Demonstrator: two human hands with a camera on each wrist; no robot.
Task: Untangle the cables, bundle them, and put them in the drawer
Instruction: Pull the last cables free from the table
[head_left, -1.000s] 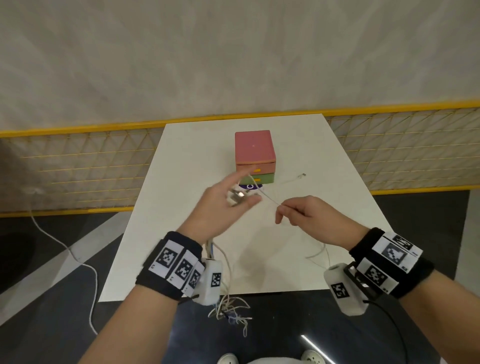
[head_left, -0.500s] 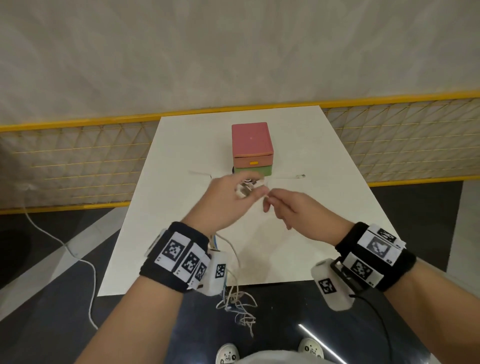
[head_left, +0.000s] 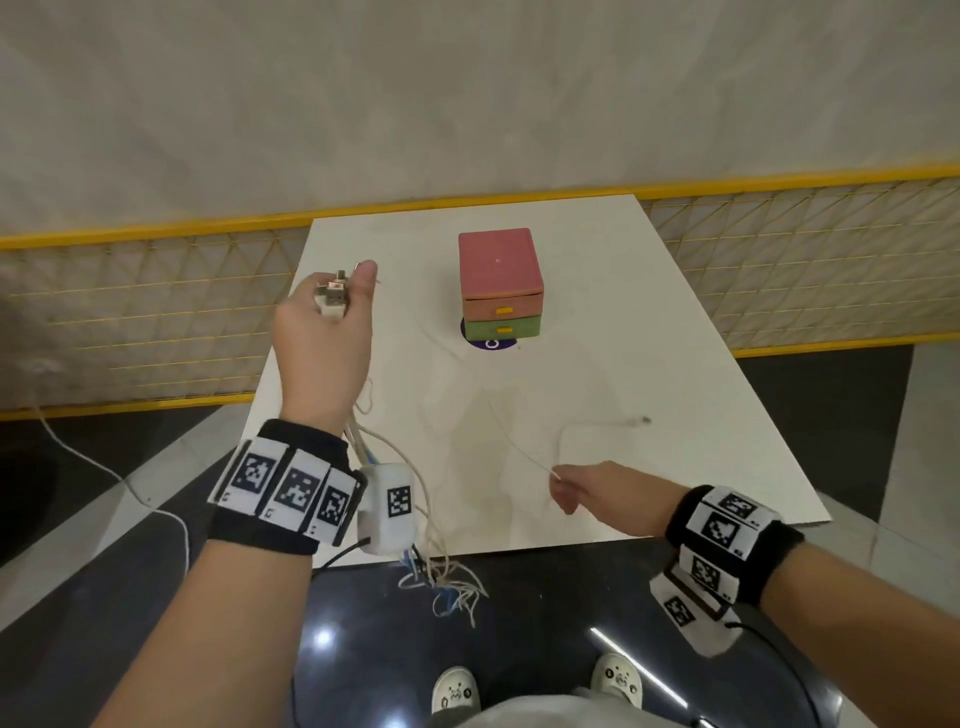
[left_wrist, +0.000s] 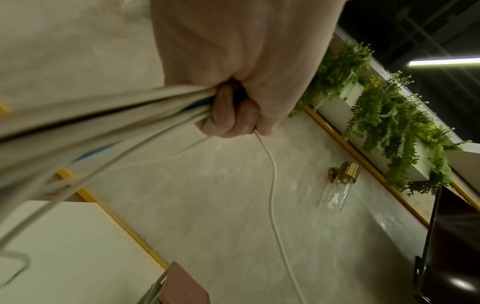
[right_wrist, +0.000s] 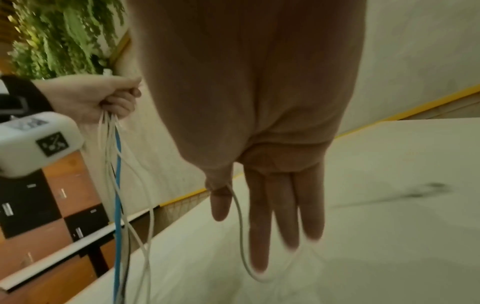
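My left hand (head_left: 340, 299) is raised over the table's left edge and grips a bunch of white and blue cables (left_wrist: 109, 127) by their plug ends. Their loose tails (head_left: 447, 587) hang below my wrist, past the table's near edge. My right hand (head_left: 560, 480), low near the front edge, pinches a thin white cable (right_wrist: 240, 222) between thumb and forefinger, its other fingers straight. That cable's small plug (head_left: 644, 420) lies on the table to the right. The drawer box (head_left: 501, 280), pink on top with an orange and a green drawer, both shut, stands at the table's far middle.
The white table (head_left: 701, 395) is narrow, with dark floor in front and at both sides. A yellow mesh fence (head_left: 130, 312) runs behind it. A purple round marker (head_left: 491, 343) lies under the drawer box. A white cord (head_left: 104, 467) trails on the floor at left.
My hands, close together before, have drawn apart: the left rose up and leftward with the plugs, the right pulled back toward the near edge, drawing out the thin cable.
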